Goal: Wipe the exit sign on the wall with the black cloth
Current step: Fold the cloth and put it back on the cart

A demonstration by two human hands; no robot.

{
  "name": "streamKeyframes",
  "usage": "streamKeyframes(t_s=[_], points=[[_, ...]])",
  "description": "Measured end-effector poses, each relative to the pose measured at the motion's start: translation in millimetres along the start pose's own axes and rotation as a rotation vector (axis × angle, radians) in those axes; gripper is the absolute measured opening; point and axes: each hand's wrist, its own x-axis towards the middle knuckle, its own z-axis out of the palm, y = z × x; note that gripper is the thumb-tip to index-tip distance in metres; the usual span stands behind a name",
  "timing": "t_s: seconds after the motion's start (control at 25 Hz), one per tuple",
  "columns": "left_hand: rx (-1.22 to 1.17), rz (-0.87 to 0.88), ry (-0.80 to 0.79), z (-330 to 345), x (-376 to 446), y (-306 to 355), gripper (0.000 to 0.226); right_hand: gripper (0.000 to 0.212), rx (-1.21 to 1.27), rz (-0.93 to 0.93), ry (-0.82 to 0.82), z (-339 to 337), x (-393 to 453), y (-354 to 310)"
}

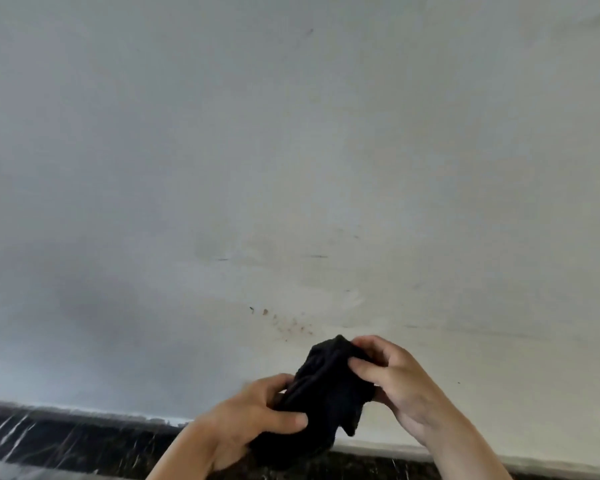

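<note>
A crumpled black cloth point(326, 393) is bunched between both my hands low in the head view, in front of a white wall. My left hand point(253, 420) grips its lower part with fingers curled over it. My right hand point(392, 379) pinches its upper right edge between thumb and fingers. No exit sign shows in this view.
The pale wall point(291, 150) fills most of the view, with faint scuffs and a patch of small brown specks point(284, 322) just above the cloth. A dark marble skirting point(66, 441) runs along the wall's foot at the lower left.
</note>
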Motion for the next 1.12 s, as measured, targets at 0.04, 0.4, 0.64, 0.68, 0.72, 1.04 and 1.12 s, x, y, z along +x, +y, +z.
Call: streamKeyframes(t_s=[0.04, 0.4, 0.64, 0.68, 0.72, 1.04, 1.12], points=[[-0.012, 0.002, 0.029, 2.6, -11.7, 10.0, 0.064, 0.015, 0.059, -0.015, 0.020, -1.3, -8.5, -14.6], [-0.465, 0.210, 0.477, 18.0, -88.9, 39.2, 0.032, 0.014, 0.170, -0.036, -0.045, 41.6, -48.9, -60.1], [-0.526, 0.304, 0.773, -14.7, -160.8, 16.3, 0.023, 0.020, 0.080, -0.043, -0.148, 128.1, -33.0, -59.6], [-0.538, 0.329, 0.822, -21.9, -174.4, 11.0, 0.022, 0.019, 0.062, -0.052, -0.166, 147.0, -29.2, -59.4], [-0.553, 0.354, 0.873, -28.8, -187.5, 5.6, 0.022, 0.019, 0.044, -0.062, -0.186, 166.0, -25.7, -59.2], [-0.845, 0.423, 1.329, -91.0, -303.7, -62.1, 0.015, 0.014, -0.104, -0.112, -0.430, 352.9, -18.0, -45.0], [-0.942, 0.417, 1.371, -101.2, -317.5, -74.2, 0.013, 0.013, -0.122, -0.121, -0.454, 386.6, -18.1, -38.3]])
